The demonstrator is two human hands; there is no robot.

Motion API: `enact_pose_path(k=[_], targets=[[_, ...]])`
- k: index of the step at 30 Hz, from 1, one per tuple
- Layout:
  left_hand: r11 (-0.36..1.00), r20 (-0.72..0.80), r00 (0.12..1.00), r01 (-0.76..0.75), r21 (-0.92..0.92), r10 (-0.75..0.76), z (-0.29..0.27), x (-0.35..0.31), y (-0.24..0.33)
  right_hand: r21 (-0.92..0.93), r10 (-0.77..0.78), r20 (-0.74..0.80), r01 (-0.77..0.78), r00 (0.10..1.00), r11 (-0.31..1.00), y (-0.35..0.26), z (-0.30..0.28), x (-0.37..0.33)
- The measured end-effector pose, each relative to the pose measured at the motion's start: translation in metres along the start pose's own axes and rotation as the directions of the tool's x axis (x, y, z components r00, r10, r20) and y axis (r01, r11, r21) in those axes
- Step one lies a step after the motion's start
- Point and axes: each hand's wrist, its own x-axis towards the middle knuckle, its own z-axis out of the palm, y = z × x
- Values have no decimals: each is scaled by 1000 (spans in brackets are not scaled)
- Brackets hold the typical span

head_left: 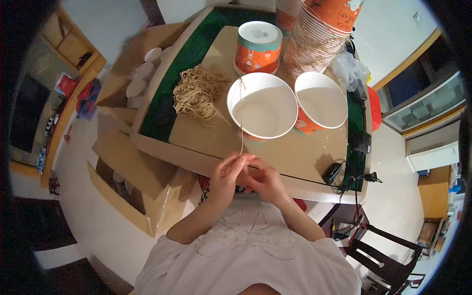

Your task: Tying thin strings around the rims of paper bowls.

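A thin tan string (241,118) runs from a small knot at the far rim of a white-lined paper bucket (263,110), across its open mouth and down to my hands. My left hand (227,173) pinches the string's near end between thumb and fingers. Close against it, my right hand (268,185) has its fingertips closed; what lies between them is hidden. Both hands are just off the table's near edge. To the right of this bucket stands a second open bucket (322,103) with an orange printed outside. A heap of looped tan strings (199,96) lies to the left.
An upside-down orange and green bucket (258,49) stands behind, beside a tall stack of nested buckets (317,44). Cardboard (196,142) covers the green tabletop. Black adapters and cables (335,172) lie at the right. Open cartons (142,182) stand left; a dark chair (383,250) stands right.
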Motion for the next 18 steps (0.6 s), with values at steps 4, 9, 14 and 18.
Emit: enact_pose_path(k=[4,9,14,18], targets=[[992,-29,999,-26,-125,23,4,2,-5,138,68,63,-76,996,988,27,-7,8],[995,28,996,-84,-54,86,-1,6,-7,218,-194,-246,250,950,943,30,-26,3],[997,104,994,-52,61,45,6,8,-6,445,-141,-282,259,949,857,15,-34,5],[994,117,993,-44,97,33,4,10,-15,710,-43,-335,282,941,646,11,-32,10]])
